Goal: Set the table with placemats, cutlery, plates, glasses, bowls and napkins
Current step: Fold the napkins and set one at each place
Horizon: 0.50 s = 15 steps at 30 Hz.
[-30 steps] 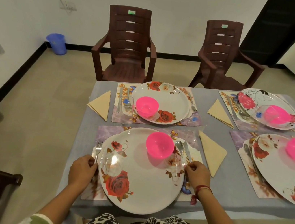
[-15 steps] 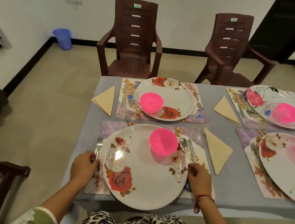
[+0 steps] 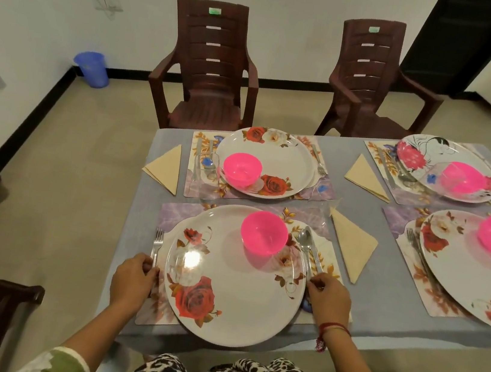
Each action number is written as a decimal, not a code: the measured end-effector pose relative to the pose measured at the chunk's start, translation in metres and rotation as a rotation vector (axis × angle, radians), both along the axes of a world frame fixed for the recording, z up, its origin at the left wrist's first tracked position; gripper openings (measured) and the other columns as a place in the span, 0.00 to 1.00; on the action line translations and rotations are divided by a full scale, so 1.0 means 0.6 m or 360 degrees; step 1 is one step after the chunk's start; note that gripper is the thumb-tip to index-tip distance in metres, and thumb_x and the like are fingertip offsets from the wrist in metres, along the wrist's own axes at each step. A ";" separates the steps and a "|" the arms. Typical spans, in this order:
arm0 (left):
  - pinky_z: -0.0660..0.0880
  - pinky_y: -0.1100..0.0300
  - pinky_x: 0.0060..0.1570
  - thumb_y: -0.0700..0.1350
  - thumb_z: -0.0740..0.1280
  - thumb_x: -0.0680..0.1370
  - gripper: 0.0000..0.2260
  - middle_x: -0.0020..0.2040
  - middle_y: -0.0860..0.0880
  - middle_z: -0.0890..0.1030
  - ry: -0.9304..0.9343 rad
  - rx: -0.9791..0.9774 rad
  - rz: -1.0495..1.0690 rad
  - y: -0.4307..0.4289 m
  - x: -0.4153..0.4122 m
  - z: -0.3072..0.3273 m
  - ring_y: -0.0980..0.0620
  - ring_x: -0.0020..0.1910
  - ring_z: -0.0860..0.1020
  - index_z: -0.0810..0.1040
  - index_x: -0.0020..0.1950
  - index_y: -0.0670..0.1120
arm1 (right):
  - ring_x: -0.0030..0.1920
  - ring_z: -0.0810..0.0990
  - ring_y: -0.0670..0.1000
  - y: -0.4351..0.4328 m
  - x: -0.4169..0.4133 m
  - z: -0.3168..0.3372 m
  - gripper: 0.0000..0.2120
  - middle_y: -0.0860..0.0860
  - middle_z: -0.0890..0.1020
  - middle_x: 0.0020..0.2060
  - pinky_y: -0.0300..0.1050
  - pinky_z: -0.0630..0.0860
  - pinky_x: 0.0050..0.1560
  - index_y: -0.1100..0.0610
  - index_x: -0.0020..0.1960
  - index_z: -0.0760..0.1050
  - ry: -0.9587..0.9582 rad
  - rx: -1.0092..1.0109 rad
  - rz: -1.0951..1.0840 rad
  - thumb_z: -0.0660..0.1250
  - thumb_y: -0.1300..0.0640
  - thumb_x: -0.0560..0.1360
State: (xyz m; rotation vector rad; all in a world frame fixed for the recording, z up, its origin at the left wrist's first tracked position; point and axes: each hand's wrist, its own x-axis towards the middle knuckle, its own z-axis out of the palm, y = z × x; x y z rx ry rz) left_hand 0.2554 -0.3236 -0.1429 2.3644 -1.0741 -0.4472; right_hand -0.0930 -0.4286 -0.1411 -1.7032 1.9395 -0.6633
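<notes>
Our left grip (image 3: pixel 133 277) pinches the fork (image 3: pixel 157 244), our right grip (image 3: pixel 329 298) the spoon (image 3: pixel 304 241); both handles run straight ahead from the grips, the plate (image 3: pixel 238 298) between them on the tabletop (image 3: pixel 383 318).

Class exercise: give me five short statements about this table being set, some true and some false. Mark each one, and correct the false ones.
1. The nearest plate carries a pink bowl. True.
2. The fork lies to the right of that plate. False: it lies to the plate's left, with its handle at the left hand.
3. Two brown chairs stand at the far side of the table. True.
4. The folded napkin of the nearest setting lies on the plate. False: it lies on the table, to the right of the placemat.
5. The blue bin stands on the table. False: it stands on the floor by the wall.
</notes>
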 end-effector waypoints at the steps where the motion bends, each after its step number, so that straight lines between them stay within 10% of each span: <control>1: 0.69 0.58 0.37 0.42 0.69 0.76 0.05 0.44 0.45 0.81 -0.0001 0.0001 0.0006 0.000 0.000 0.000 0.48 0.40 0.76 0.79 0.49 0.42 | 0.37 0.75 0.51 -0.002 -0.004 0.000 0.05 0.56 0.82 0.38 0.39 0.68 0.39 0.60 0.44 0.80 -0.0007 -0.0010 -0.0006 0.69 0.58 0.74; 6: 0.70 0.58 0.37 0.42 0.68 0.76 0.05 0.44 0.45 0.81 -0.0021 0.0017 0.0011 -0.001 0.000 -0.002 0.48 0.40 0.76 0.79 0.50 0.43 | 0.47 0.78 0.55 -0.031 -0.015 0.001 0.10 0.56 0.80 0.49 0.41 0.71 0.47 0.60 0.55 0.79 -0.0027 -0.0036 0.0039 0.66 0.59 0.76; 15: 0.69 0.58 0.37 0.42 0.68 0.76 0.04 0.43 0.45 0.81 -0.0041 0.0024 0.0024 -0.001 -0.004 -0.002 0.48 0.40 0.76 0.79 0.48 0.43 | 0.38 0.76 0.52 -0.063 -0.012 -0.013 0.08 0.58 0.81 0.42 0.40 0.71 0.41 0.61 0.47 0.82 0.0159 0.0056 -0.0021 0.66 0.59 0.76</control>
